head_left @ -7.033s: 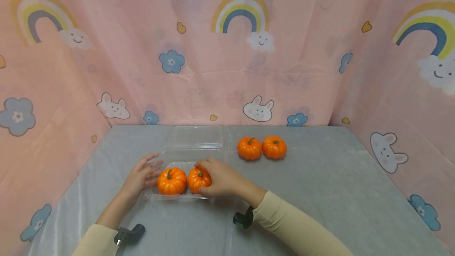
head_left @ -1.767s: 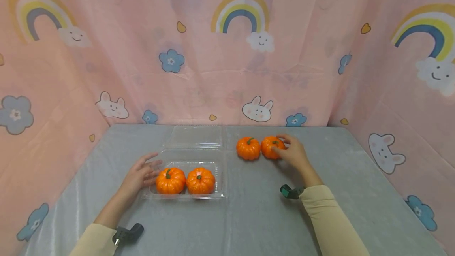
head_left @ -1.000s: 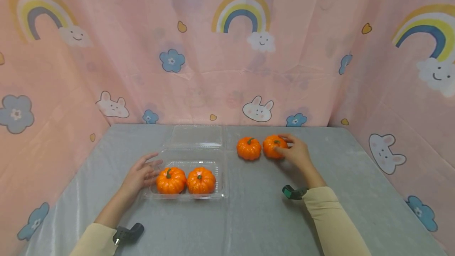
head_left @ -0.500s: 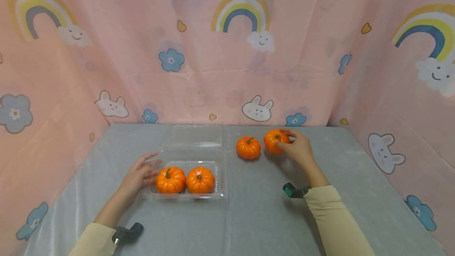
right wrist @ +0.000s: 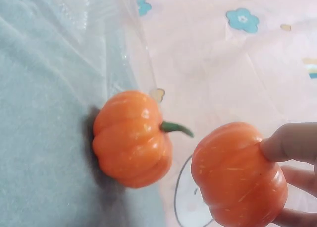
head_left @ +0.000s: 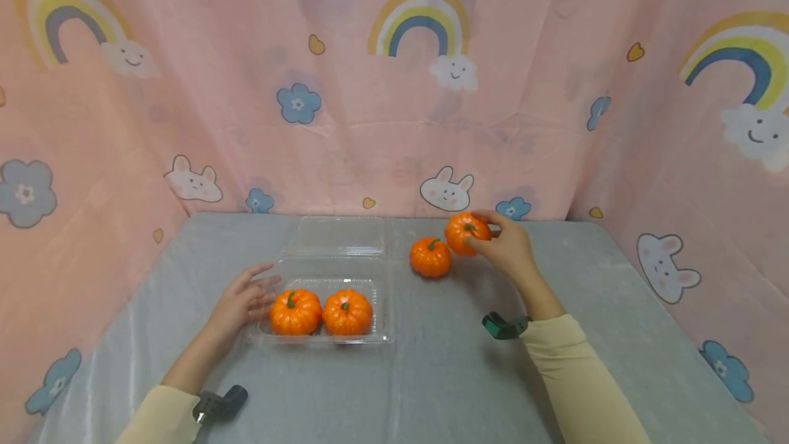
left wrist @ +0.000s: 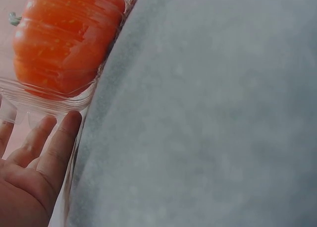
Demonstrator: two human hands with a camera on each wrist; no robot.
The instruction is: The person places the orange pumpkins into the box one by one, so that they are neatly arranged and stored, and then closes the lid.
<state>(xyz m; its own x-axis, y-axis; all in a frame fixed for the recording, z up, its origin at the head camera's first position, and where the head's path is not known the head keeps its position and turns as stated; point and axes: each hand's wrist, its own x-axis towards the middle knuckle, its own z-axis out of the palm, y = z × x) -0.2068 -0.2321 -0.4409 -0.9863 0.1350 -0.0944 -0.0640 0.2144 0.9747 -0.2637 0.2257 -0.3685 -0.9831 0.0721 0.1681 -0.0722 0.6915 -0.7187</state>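
My right hand (head_left: 510,247) grips a small orange pumpkin (head_left: 466,232) between thumb and fingers, raised off the table. In the right wrist view that held pumpkin (right wrist: 238,175) hangs beside a second pumpkin (right wrist: 132,140) with a green stem, which stands on the table. Two more pumpkins, a left one (head_left: 295,312) and a right one (head_left: 348,312), sit side by side in a clear plastic clamshell box (head_left: 383,321). At the box's left end is my left hand (head_left: 237,303), fingers extended; in the left wrist view its fingertips (left wrist: 72,119) touch the clear wall.
The box's lid (head_left: 341,235) lies folded back toward the rear of the grey-covered table (head_left: 444,375). A pink patterned curtain (head_left: 345,156) rises behind and on both sides. Dark wrist cameras (head_left: 504,326) jut from both wrists.
My right hand has left the box, taken hold of the rightmost pumpkin on the table, and lifted it, lately moving slightly left. The left hand and the box have stayed in place.
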